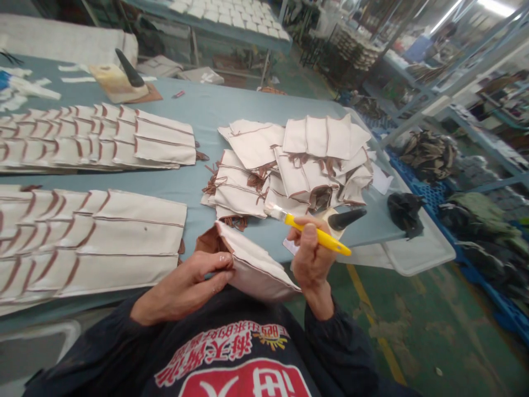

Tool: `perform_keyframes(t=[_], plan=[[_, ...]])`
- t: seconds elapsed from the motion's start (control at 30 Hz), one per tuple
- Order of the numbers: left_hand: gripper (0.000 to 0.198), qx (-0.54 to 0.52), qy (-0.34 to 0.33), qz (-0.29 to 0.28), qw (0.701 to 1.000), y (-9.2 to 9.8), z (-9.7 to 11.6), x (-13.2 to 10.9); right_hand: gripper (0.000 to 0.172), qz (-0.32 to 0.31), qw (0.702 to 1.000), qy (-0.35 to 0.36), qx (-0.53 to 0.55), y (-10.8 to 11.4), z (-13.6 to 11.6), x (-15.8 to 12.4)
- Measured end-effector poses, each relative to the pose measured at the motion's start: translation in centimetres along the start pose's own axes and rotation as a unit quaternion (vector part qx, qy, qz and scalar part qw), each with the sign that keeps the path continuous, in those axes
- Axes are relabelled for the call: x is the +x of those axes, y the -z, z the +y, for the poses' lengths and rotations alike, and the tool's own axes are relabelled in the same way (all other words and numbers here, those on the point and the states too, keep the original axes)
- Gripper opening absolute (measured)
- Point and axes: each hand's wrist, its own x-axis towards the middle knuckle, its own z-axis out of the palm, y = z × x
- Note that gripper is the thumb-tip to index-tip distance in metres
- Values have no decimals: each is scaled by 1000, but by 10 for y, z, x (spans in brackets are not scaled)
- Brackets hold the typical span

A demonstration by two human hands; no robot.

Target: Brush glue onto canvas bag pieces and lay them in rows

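Note:
My left hand (192, 284) pinches the brown-lined edge of a cream fabric pouch (260, 264), which hangs at the table's front edge with its mouth partly spread. In my right hand (312, 256) is a yellow-handled brush (320, 237), its pale bristles pointing left over the pile. Past the brush lies a loose heap of cream fabric pieces (308, 179) with brown seams and brown strings. Just behind my right hand, a black cone-shaped handle (347, 218) rises from a pale object, partly hidden by the hand.
Two overlapping rows of cream pieces (136, 226) stretch along the left of the blue-green table (210, 105). Another black-handled item (129, 69) rests at the back. A black plastic bundle (405, 214) sits at the right corner, above a white tray (421, 248). Blue pallets (438, 204) stand right.

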Motion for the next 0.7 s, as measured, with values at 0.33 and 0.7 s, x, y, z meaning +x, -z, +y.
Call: perform_keyframes(t=[0.33,0.7], plan=[[32,114,-76,59,989,-8,0,1,32,-24,992,-45,119,12,-53,-25],[30,142,-143,105,974,-15,-4,5,32,-68,993,-36,92,15,-43,-39]])
